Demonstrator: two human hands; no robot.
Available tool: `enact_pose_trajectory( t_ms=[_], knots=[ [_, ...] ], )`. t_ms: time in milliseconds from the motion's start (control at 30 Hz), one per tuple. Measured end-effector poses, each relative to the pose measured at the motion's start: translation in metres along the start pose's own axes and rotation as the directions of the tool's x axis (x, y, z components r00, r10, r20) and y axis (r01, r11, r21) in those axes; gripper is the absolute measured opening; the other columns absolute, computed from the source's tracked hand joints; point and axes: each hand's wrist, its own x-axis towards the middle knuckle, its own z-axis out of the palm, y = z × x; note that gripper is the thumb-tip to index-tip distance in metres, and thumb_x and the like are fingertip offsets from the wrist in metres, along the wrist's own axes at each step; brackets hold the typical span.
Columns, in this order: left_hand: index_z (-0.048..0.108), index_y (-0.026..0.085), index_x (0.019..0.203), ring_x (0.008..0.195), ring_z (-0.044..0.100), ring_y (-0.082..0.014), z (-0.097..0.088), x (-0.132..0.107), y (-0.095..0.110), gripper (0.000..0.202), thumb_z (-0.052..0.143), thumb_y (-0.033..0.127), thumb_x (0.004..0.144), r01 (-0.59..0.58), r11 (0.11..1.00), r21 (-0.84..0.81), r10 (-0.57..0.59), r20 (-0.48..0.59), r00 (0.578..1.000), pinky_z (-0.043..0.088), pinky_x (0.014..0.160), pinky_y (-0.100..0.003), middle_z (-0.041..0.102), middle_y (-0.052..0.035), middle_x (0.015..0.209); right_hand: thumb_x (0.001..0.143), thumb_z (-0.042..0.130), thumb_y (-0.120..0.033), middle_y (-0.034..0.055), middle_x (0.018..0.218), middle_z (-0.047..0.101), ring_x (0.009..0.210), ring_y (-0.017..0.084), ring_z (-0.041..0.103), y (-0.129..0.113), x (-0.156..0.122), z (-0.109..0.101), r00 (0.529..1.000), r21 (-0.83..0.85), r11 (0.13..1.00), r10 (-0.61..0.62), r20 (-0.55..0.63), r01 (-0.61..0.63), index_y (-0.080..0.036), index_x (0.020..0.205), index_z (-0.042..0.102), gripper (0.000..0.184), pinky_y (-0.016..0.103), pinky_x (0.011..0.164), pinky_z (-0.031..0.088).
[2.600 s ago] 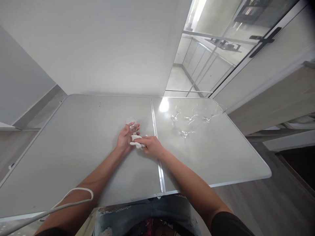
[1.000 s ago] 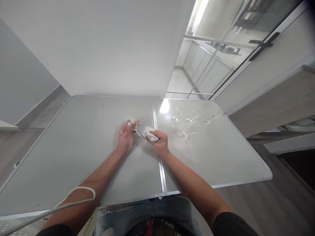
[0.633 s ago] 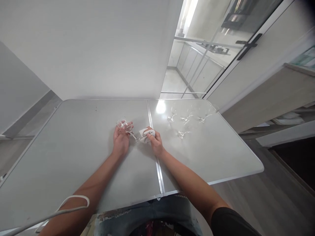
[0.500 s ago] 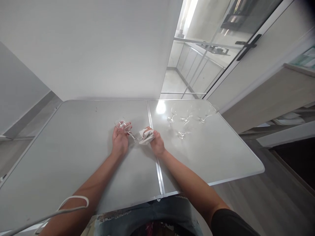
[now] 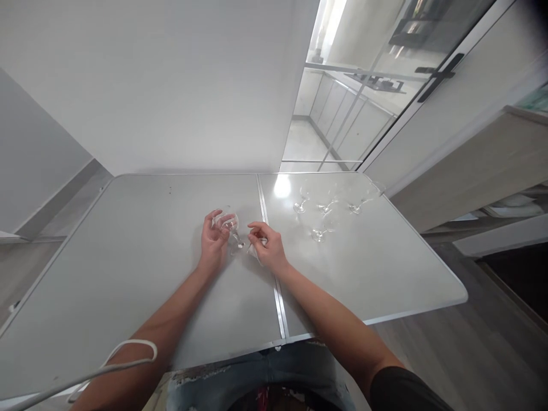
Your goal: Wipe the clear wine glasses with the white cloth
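Note:
A clear stemmed wine glass (image 5: pixel 231 224) is in my left hand (image 5: pixel 213 242), whose fingers curl round its bowl. The glass tilts, its stem and foot pointing down and right toward my other hand. My right hand (image 5: pixel 269 246) is closed on a white cloth (image 5: pixel 257 251), mostly hidden under the palm and fingers. The cloth is close beside the foot of the glass; whether they touch, I cannot tell. Both hands are over the middle of the light grey table (image 5: pixel 128 274), near its metal seam.
Several clear stemmed glasses stand on the right half of the table, among them a front glass (image 5: pixel 318 234) and a back left glass (image 5: pixel 300 206). A white cable (image 5: pixel 115 368) loops over my left forearm. Behind the table are a white wall (image 5: pixel 171 85) and a glazed door (image 5: pixel 342 114).
My left hand has shifted slightly right and turned the glass, its bowl now more upright. My right hand has rolled over, palm down, covering most of the cloth.

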Motion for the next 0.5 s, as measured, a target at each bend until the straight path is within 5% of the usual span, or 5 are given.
enact_pose_trajectory(
  t_ms=[167, 333, 500],
  knots=[
    [0.05, 0.029, 0.133, 0.109, 0.068, -0.0201, -0.001, -0.004, -0.004, 0.07, 0.089, 0.035, 0.075, -0.054, 0.997, 0.047, 0.046, 0.16, 0.986, 0.053, 0.096, -0.033, 0.067, -0.0117, 0.127, 0.085, 0.072, -0.034, -0.0016, 0.07, 0.066, 0.063, 0.013, 0.058, 0.007, -0.002, 0.005, 0.989, -0.303, 0.953, 0.037, 0.142, 0.008, -0.021, 0.09, 0.074, 0.014, 0.025, 0.067, 0.045],
    [0.048, 0.027, 0.129, 0.11, 0.068, -0.0233, 0.0, -0.01, -0.005, 0.07, 0.09, 0.032, 0.073, 0.004, 0.994, 0.107, -0.043, 0.366, 0.929, 0.053, 0.096, -0.038, 0.066, -0.0145, 0.131, 0.086, 0.067, -0.032, -0.0022, 0.062, 0.064, 0.057, 0.013, 0.056, 0.008, -0.007, 0.01, 0.977, -0.34, 0.94, 0.063, 0.202, 0.01, -0.02, 0.077, 0.072, 0.016, 0.024, 0.059, 0.039],
    [0.048, 0.028, 0.133, 0.115, 0.062, -0.0243, 0.001, -0.006, -0.005, 0.083, 0.09, 0.055, 0.066, -0.04, 0.996, 0.074, 0.013, 0.333, 0.943, 0.049, 0.099, -0.038, 0.061, -0.016, 0.137, 0.089, 0.063, -0.026, -0.002, 0.071, 0.071, 0.061, 0.013, 0.061, 0.007, -0.007, 0.012, 0.982, -0.372, 0.926, 0.001, 0.19, 0.07, -0.021, 0.081, 0.073, 0.014, 0.023, 0.064, 0.043]
  ],
)
